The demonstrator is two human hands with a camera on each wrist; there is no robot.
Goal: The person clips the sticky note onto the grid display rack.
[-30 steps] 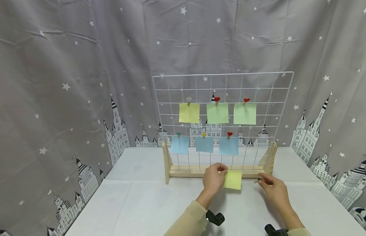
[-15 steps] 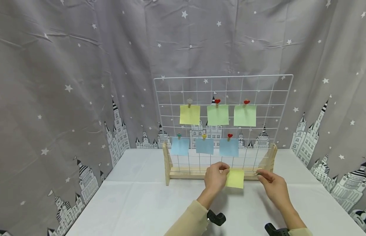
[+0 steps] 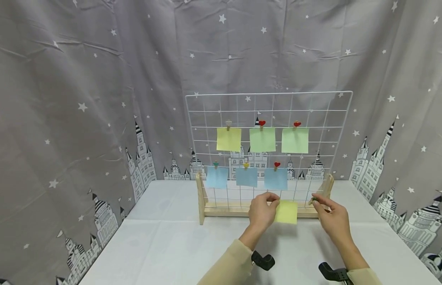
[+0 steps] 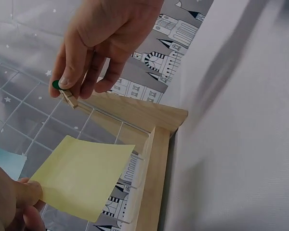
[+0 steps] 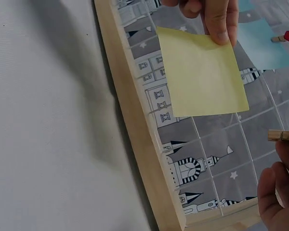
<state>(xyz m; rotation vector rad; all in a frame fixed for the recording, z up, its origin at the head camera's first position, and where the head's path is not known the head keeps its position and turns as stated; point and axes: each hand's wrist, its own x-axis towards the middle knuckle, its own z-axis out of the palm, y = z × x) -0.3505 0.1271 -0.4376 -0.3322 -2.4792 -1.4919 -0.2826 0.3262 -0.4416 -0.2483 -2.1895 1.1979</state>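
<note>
My left hand (image 3: 261, 211) pinches a yellow sticky note (image 3: 286, 212) by its left edge, low in front of the wire grid panel (image 3: 268, 93). In the left wrist view the note is slightly curved and hangs apart from the right hand. Between thumb and fingertips, my right hand (image 3: 332, 217) holds a small wooden clothespin (image 4: 70, 101) with a green decoration on it, to the right of the note. The right wrist view shows the wooden end of that clothespin (image 5: 278, 135) pointing toward the grid, with its green part hidden.
The grid stands in a wooden base (image 3: 224, 211) on a white-covered table (image 3: 164, 245). Clipped on it are a yellow note (image 3: 228, 139), two green notes (image 3: 262, 139) above and three blue notes (image 3: 276, 179) below. A grey patterned curtain (image 3: 99, 79) hangs behind.
My left hand has carried the yellow note slightly right and up toward the grid. The right hand has lifted the clothespin a little, now in front of the grid's lower right.
</note>
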